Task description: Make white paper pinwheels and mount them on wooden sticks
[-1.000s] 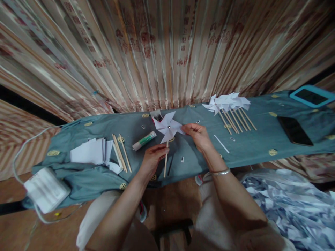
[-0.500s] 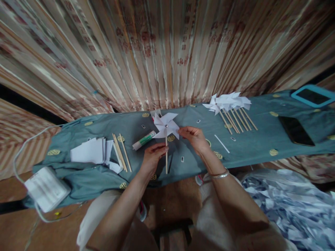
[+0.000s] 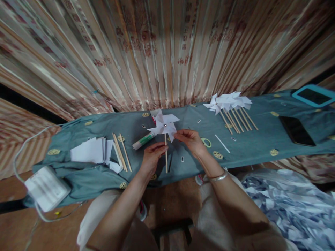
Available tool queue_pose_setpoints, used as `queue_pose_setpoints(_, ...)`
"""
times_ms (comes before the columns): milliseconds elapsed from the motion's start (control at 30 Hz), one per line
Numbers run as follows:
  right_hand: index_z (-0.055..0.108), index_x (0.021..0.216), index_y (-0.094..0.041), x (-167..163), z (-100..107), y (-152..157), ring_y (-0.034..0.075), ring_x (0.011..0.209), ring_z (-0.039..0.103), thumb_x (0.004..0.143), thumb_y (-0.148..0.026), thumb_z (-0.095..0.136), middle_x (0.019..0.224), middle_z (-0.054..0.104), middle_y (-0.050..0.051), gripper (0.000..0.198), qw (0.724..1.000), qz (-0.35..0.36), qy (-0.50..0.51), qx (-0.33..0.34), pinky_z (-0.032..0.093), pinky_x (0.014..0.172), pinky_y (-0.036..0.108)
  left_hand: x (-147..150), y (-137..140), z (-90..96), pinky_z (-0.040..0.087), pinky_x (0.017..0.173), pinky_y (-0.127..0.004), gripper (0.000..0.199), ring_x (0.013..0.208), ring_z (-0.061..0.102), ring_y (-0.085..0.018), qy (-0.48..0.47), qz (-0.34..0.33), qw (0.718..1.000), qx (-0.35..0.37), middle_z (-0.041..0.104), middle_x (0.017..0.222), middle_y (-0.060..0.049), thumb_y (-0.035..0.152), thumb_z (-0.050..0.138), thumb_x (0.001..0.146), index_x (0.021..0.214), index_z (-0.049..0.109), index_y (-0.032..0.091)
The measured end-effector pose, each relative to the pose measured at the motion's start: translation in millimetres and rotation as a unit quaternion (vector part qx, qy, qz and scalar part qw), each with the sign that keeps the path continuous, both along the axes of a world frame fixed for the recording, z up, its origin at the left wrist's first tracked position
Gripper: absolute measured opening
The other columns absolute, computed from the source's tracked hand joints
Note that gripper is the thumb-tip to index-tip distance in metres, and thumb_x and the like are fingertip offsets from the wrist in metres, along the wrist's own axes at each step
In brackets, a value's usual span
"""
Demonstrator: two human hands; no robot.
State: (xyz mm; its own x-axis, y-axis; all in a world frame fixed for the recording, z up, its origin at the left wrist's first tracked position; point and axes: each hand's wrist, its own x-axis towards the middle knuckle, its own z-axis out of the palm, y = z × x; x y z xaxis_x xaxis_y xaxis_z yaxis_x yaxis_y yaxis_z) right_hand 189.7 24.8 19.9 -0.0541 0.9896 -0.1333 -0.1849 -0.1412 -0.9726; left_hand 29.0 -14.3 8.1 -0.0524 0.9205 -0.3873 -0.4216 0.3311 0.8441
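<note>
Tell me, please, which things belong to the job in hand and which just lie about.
Apparently the job's:
- held white paper pinwheel
- grouped white paper pinwheels
- loose pale wooden sticks
- stacked white paper

Likely lying about:
- black rectangular phone
- blue-framed rectangular device

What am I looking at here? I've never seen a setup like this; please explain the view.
No machine here: someone works bare-handed, filmed by one head-worn camera looking forward and down. The left hand holds the wooden stick of a white paper pinwheel; the right hand touches one blade. On the blue-green cloth, to the left, lie papers, loose sticks and a green-labelled tube; to the right, more pinwheels, a dark phone-like slab and a blue-framed device.
</note>
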Motion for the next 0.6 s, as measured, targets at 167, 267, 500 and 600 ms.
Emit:
queue_pose_setpoints(167, 0.070, 0.059, -0.020, -4, 3, -4, 0.009, 0.056, 0.047, 0.050, -0.044, 0.091, 0.058, 0.061, -0.004, 0.033, 1.000, 0.009, 0.016, -0.003, 0.038, 0.056, 0.025, -1, 0, 0.7, 0.047, 0.065, -0.023, 0.037, 0.062, 0.060, -0.010, 0.001, -0.004, 1.000, -0.002, 0.071, 0.067, -0.001, 0.027, 0.094, 0.040, 0.070, 0.077, 0.015)
queue_pose_setpoints(267, 0.069, 0.059, -0.020, -6, 4, -7, 0.009, 0.056, 0.047, 0.051, -0.043, 0.091, 0.058, 0.060, -0.004, 0.033, 1.000, 0.016, 0.022, -0.001, 0.038, 0.057, 0.025, 0, 0, -0.1, 0.047, 0.066, -0.024, 0.037, 0.062, 0.061, -0.011, -0.002, 0.000, 1.000, -0.002, 0.071, 0.067, -0.001, 0.026, 0.094, 0.039, 0.070, 0.076, 0.015)
queue_pose_setpoints(500, 0.069, 0.059, -0.019, -9, -1, -7, 0.009, 0.058, 0.049, 0.050, -0.048, 0.089, 0.060, 0.062, -0.004, 0.036, 1.000, 0.013, 0.006, 0.005, 0.038, 0.057, 0.024, 2, 1, 0.2, 0.048, 0.065, -0.023, 0.042, 0.061, 0.061, -0.010, -0.008, 0.006, 1.000, -0.007, 0.071, 0.065, 0.000, 0.028, 0.096, 0.034, 0.068, 0.076, 0.015)
queue_pose_setpoints(600, 0.069, 0.060, -0.019, -11, -2, -7, 0.010, 0.060, 0.050, 0.051, -0.051, 0.087, 0.061, 0.062, -0.004, 0.037, 1.000, 0.022, 0.003, 0.007, 0.039, 0.059, 0.025, 3, 0, 0.5, 0.048, 0.066, -0.023, 0.042, 0.062, 0.062, -0.010, -0.012, 0.009, 1.000, -0.010, 0.072, 0.067, 0.000, 0.028, 0.096, 0.033, 0.068, 0.076, 0.016)
